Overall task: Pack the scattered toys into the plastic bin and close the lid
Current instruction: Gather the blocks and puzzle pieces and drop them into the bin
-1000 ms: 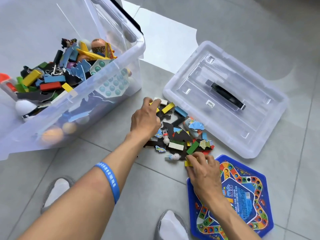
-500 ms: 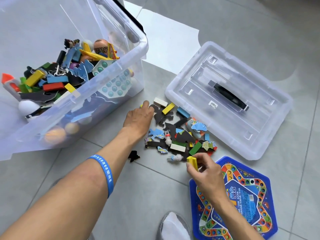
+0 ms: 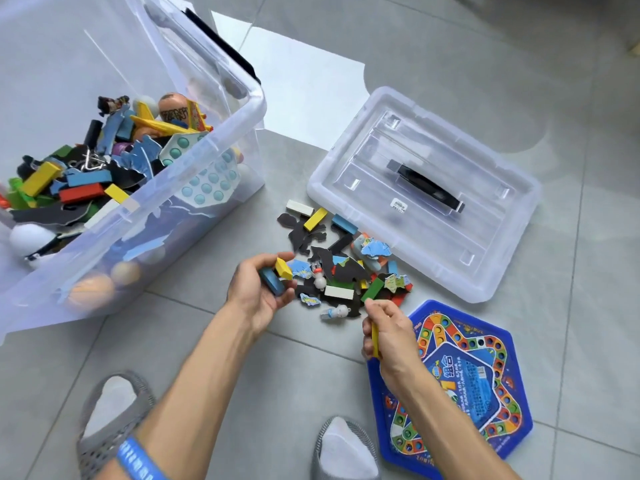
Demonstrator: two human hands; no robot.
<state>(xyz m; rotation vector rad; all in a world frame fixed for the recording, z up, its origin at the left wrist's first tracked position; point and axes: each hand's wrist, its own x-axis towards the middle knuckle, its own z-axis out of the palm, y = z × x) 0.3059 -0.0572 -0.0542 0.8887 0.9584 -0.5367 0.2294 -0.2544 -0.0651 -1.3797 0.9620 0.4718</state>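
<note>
Bin (image 3: 221,140) left, toys inside; lid (image 3: 485,271) right; loose pieces (image 3: 343,271) between them; game board (image 3: 502,375) nearer, right.

Both forearms are extended forward and down. The left hand (image 3: 258,289) is turned palm up, its fingers (image 3: 277,259) curled around small blocks. The right hand (image 3: 388,329) is held lower, knuckles up, a yellow block gripped in its curled fingers.

Grey tiled floor (image 3: 450,46), sunlit in one patch

A bright patch of light (image 3: 304,84) lies across the tiles beyond the heap. Two grey mesh slippers (image 3: 114,410) over white socks (image 3: 346,452) stand at the near edge. A blue wristband (image 3: 136,460) shows low down.
</note>
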